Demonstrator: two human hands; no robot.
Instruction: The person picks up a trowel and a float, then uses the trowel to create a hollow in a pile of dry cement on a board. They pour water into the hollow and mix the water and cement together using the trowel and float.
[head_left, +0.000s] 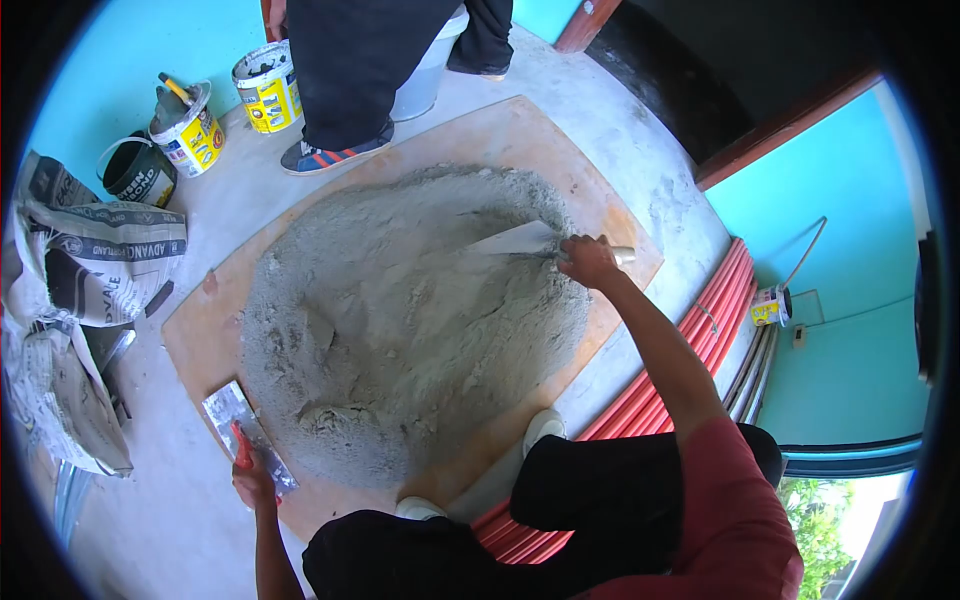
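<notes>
A wide heap of grey powdery mix (400, 300) lies on a brown board (600, 200) on the floor. My right hand (590, 260) is closed round the handle of a pointed trowel (520, 240), whose blade lies over the right part of the heap. At the lower left edge of the heap, my left hand (253, 478) is wrapped round the red handle of a flat rectangular trowel (245, 430). That trowel's metal plate is beside the mix, over the board.
Another person (365, 60) stands at the board's far edge near yellow-labelled buckets (270, 100). A dark bucket (140, 170) and cement bags (110, 250) are at left. Red pipes (690, 340) lie at right, close to my feet.
</notes>
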